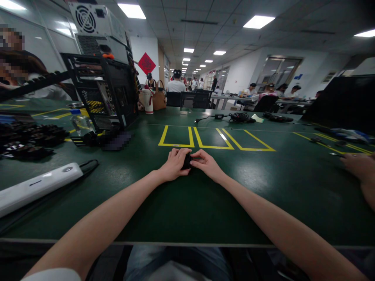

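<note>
In the middle of the green table (pixel 187 210), my left hand (pixel 175 164) is wrapped round a small black object (pixel 186 160). Its kind cannot be made out, as the fingers cover much of it. My right hand (pixel 207 163) is closed in a pinch at the object's right side. Thumb and fingertips meet there, and something thin or small seems to be between them, too small to name. Both hands are just in front of the yellow tape outlines (pixel 175 146) on the table.
An open black computer case (pixel 114 89) carries a metal power supply (pixel 96 19) at back left. Black parts (pixel 29 136) and a white power strip (pixel 41 183) lie left. A cable with an adapter (pixel 219 116) lies behind the outlines. Another person's hand (pixel 359 166) is at right.
</note>
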A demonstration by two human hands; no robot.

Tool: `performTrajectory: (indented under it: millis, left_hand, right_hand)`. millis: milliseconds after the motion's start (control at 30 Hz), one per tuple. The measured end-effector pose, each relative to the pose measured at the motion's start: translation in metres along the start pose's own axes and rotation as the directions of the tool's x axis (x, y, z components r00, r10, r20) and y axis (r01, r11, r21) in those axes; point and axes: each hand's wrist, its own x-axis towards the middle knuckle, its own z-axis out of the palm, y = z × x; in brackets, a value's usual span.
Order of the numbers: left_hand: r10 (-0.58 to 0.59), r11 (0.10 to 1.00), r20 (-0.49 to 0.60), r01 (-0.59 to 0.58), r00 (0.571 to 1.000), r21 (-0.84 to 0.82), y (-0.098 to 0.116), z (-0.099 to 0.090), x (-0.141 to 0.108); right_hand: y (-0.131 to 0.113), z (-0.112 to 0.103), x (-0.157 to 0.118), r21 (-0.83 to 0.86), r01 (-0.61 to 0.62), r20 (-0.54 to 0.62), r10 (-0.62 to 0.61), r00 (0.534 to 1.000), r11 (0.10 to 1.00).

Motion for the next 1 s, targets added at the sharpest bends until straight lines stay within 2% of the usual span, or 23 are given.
performTrajectory:
  millis: [167,267,433,567,767,1000]
  left_hand:
    - [0.0,1.0,0.0,0.0,1.0,0.018,0.0008,0.0001,0.0005]
    - [0.001,1.0,0.004,-0.001,1.0,0.009,0.0004,-0.0001,0.0003]
    - [0.005,1.0,0.002,-0.005,1.0,-0.005,-0.0007,0.0002,-0.0002]
    - [0.003,1.0,0.005,-0.003,1.0,-0.003,0.0,-0.0002,-0.0001]
    - [-0.005,1.0,0.0,0.005,1.0,-0.01,0.0004,0.0007,0.0004]
    - [-0.004,1.0,0.003,0.004,1.0,-0.006,-0.0004,0.0006,0.0005]
  right_hand:
    - [-0.001,-0.0007,0.0001,-0.087,0.042,-0.031,-0.045,0.999,0.995]
    - [-0.0018,-0.0016,-0.0006,-0.113,0.019,0.01,-0.018,1.0,0.993]
    - [-0.0005,-0.0019,-0.0013,-0.051,0.057,0.042,-0.055,0.998,0.997]
    - [0.0013,-0.001,-0.0007,-0.002,0.03,0.028,-0.03,0.999,1.0]
    - [0.0017,-0.0013,-0.0001,-0.05,0.024,-0.011,-0.024,1.0,0.998]
    - [-0.0035,-0.0019,-0.0018,-0.042,0.032,0.052,-0.03,0.998,0.999]
